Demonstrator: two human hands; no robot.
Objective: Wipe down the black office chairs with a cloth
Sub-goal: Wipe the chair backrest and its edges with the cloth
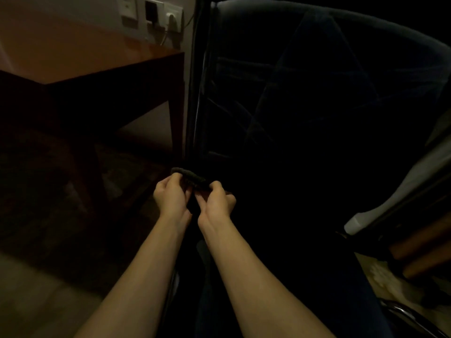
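Observation:
The scene is very dark. A black office chair [317, 106] fills the right half of the head view, its backrest upright and its seat lost in shadow. A dark cloth [189, 176], bunched into a roll, is held just left of the chair's lower edge. My left hand [170, 196] pinches the cloth's left end with curled fingers. My right hand [216, 201] grips its right end. The two hands sit close together, both forearms reaching forward from the bottom of the view.
A dark wooden table [117, 74] stands at the left against the wall, with wall sockets [161, 14] and a plugged cable above it. A pale chair armrest [390, 198] runs along the right edge. A chrome chair part [402, 313] shows bottom right. Floor lies bottom left.

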